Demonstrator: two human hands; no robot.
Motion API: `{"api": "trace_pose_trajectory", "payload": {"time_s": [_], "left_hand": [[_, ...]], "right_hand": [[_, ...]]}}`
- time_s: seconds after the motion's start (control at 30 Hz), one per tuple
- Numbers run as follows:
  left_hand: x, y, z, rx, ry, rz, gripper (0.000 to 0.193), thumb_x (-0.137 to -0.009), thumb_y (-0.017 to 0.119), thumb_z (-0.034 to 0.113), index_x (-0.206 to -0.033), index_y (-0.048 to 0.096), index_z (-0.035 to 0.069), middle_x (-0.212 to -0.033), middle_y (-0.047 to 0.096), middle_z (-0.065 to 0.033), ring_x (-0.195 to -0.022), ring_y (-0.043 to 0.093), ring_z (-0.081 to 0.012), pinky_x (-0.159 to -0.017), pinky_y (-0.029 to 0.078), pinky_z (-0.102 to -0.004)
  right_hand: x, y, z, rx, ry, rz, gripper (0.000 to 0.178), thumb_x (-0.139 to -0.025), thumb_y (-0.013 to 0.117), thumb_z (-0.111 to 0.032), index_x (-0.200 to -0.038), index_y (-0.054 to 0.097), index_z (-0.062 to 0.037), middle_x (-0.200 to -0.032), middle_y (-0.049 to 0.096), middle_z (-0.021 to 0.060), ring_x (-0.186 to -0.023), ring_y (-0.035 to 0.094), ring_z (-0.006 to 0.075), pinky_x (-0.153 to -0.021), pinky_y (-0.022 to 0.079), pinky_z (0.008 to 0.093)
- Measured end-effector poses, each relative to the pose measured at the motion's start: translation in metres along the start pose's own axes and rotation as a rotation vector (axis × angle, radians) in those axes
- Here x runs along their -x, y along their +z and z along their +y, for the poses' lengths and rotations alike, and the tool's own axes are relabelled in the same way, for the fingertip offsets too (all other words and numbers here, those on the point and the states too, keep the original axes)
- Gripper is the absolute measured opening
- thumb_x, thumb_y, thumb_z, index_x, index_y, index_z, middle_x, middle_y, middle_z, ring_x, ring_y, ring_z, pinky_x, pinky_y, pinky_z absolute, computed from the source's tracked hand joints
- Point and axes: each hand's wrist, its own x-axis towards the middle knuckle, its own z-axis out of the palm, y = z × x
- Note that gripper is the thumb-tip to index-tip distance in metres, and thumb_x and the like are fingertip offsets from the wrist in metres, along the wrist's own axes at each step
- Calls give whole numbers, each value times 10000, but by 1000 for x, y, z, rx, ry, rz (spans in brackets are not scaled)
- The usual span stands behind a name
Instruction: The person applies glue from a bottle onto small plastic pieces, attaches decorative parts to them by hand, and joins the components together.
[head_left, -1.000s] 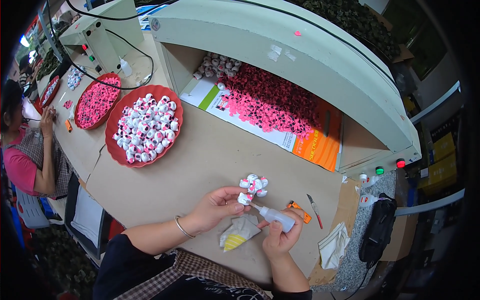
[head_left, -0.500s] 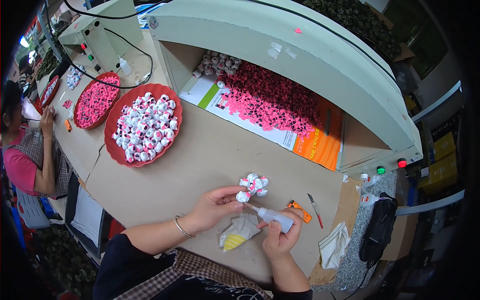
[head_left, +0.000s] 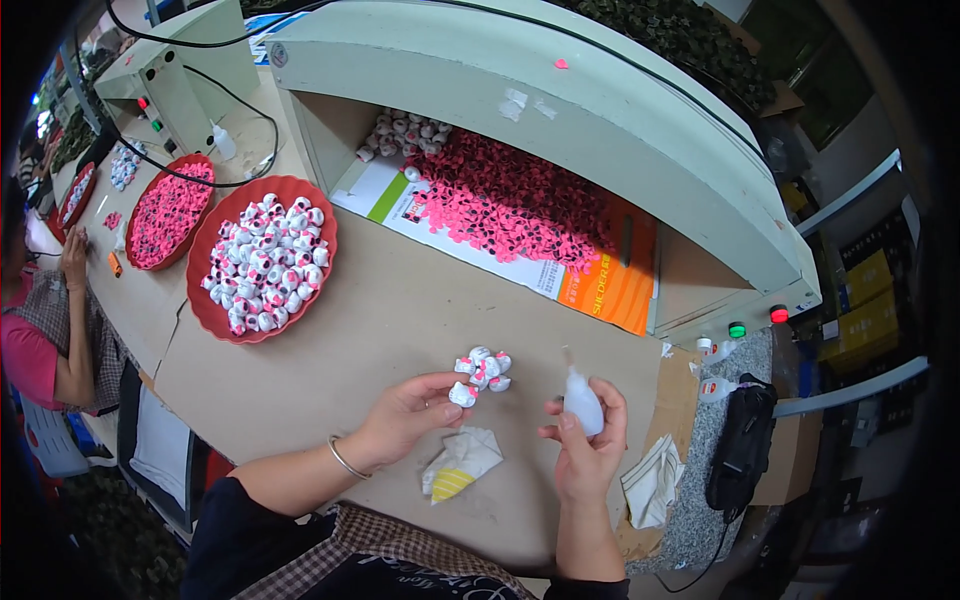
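Pinched between the fingertips of my left hand (head_left: 415, 412) is a small white rounded piece (head_left: 462, 394) with pink spots. Just beyond it, a little cluster of similar white-and-pink pieces (head_left: 487, 368) lies on the table. My right hand (head_left: 590, 455) is wrapped around a translucent squeeze bottle (head_left: 582, 403), held upright with its thin nozzle pointing up, apart from the piece. A folded cloth (head_left: 462, 462) with a yellow striped corner rests on the table between my forearms.
Left of centre stands a red scalloped bowl (head_left: 197, 318) full of white-and-pink pieces. Under the pale arched housing (head_left: 560, 90), pink pieces (head_left: 520, 215) are heaped on cardboard. Another red bowl (head_left: 150, 262), a co-worker (head_left: 55, 345), a cloth (head_left: 655, 480) and a black pouch (head_left: 742, 445) flank the table.
My right hand has drawn the bottle away from the white piece and turned its nozzle upward. The orange lighter and the knife are now hidden from view. My left hand keeps its pinch.
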Motion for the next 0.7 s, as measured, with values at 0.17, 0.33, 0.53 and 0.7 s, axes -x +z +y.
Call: {"api": "trace_pose_trajectory", "payload": {"time_s": [0.17, 0.33, 0.53, 0.7], "left_hand": [[2, -2, 0, 22, -19, -55, 349, -826, 506, 52, -1164, 428, 18, -982, 525, -55, -878, 504, -114, -769, 426, -261], [0, -5, -1, 95, -13, -27, 338, -821, 513, 42, -1154, 461, 64, -1073, 533, -54, -901, 538, -130, -773, 448, -245], [-1, -6, 0, 131, -24, -19, 341, -844, 479, 59, -1180, 415, 47, -1065, 507, -52, -958, 496, -129, -807, 415, -266], [-4, -11, -1, 159, 20, -74, 339, -840, 454, 7, -1170, 448, 87, -1166, 487, -98, -958, 531, -146, -803, 445, -252]], "right_hand": [[-34, -3, 4, 152, 122, -65, 210, -772, 523, 23, -944, 404, -1, -863, 493, 82, -824, 588, 206, -594, 512, 269], [-121, -13, 35, 723, -54, 34, 101, -787, 521, -73, -840, 485, 5, -813, 530, 117, -706, 599, 211, -585, 470, 308], [-180, 1, 63, 1460, -337, 62, 157, -727, 558, -107, -835, 522, 2, -906, 533, 177, -749, 564, 342, -650, 460, 428], [-175, -3, 60, 1527, -323, -2, 163, -724, 565, -105, -840, 531, 5, -877, 551, 177, -769, 555, 366, -641, 452, 443]]}}
